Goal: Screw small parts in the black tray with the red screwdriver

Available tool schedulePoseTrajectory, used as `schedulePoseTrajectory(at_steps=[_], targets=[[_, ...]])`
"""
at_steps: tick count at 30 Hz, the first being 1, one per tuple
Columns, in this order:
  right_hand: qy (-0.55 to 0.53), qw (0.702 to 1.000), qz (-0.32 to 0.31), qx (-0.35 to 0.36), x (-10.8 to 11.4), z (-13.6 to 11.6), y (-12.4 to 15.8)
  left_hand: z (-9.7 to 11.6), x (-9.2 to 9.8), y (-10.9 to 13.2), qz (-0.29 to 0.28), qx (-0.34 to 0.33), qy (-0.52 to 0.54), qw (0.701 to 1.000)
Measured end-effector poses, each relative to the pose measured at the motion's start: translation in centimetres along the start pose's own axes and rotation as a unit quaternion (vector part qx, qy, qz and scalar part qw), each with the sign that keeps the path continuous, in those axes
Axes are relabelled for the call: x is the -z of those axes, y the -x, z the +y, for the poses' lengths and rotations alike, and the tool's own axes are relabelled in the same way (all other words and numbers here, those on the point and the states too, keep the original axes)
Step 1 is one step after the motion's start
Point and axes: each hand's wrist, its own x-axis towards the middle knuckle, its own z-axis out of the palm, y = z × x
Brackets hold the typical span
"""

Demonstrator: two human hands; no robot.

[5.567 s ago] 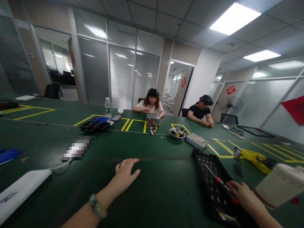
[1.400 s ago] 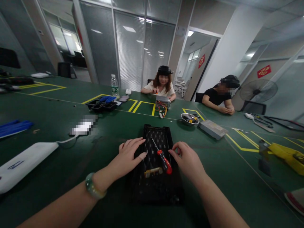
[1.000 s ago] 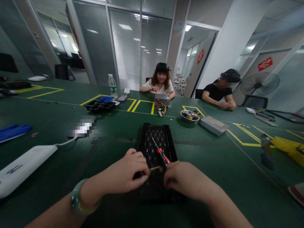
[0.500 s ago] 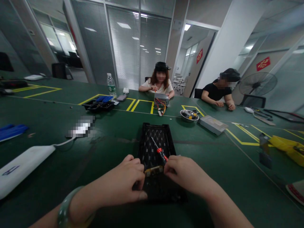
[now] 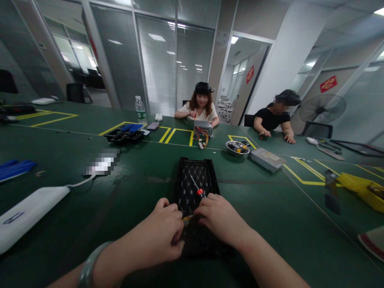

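A black plastic tray (image 5: 214,182) with a patterned floor lies right in front of me. Over its near half, my left hand (image 5: 166,230) pinches the left end of a small yellow-brown part (image 5: 188,218), possibly a little circuit board. The fingers of my right hand (image 5: 222,222) close on the part's other end and cover most of it. A screwdriver (image 5: 200,192) with a red and black handle slants across the tray, its shaft pointing away to the left. The rest of its handle is hidden by my right hand; I cannot tell whether that hand touches it.
A metal bowl (image 5: 238,149) of small parts and a grey metal box (image 5: 266,159) stand beyond the tray, right. At left lie a white power bank (image 5: 33,216), a phone (image 5: 103,163) and blue gloves (image 5: 16,170). Two people (image 5: 201,106) sit across the table.
My right hand has moved left and inward over the part, covering more of it and of the screwdriver handle. The left hand stays nearly in place.
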Motion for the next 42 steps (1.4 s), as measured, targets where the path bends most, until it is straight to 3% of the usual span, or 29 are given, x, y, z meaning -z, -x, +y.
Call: schedulePoseTrajectory(at_steps=[6, 14, 22, 26, 31, 36, 42], targets=[[-0.03, 0.999, 0.006, -0.017, 0.3, -0.3, 0.2, 0.2, 0.1, 0.1, -0.021, -0.027, 0.006, 0.999], [-0.047, 0.998, 0.027, -0.043, 0.0, -0.3, 0.3, -0.7, 0.8, -0.3, -0.004, -0.032, 0.011, 0.999], [-0.137, 0.979, 0.102, -0.115, 1.1, -0.8, 0.7, -4.3, 0.2, -1.4, 0.092, 0.017, -0.002, 0.996], [-0.195, 0.962, 0.12, -0.151, 2.5, -1.1, 1.3, -4.0, 1.0, -0.9, 0.05, -0.038, 0.032, 0.997], [-0.222, 0.959, 0.074, -0.157, 3.7, -1.2, 2.1, -1.6, 2.3, 0.7, -0.012, -0.065, 0.032, 0.997], [-0.237, 0.965, -0.021, -0.113, 4.2, -2.0, 2.8, -0.5, 2.3, 1.4, -0.008, -0.055, 0.025, 0.998], [-0.216, 0.969, -0.072, -0.097, 3.5, -3.8, 2.9, -0.4, 2.0, 1.6, -0.018, -0.041, 0.028, 0.999]])
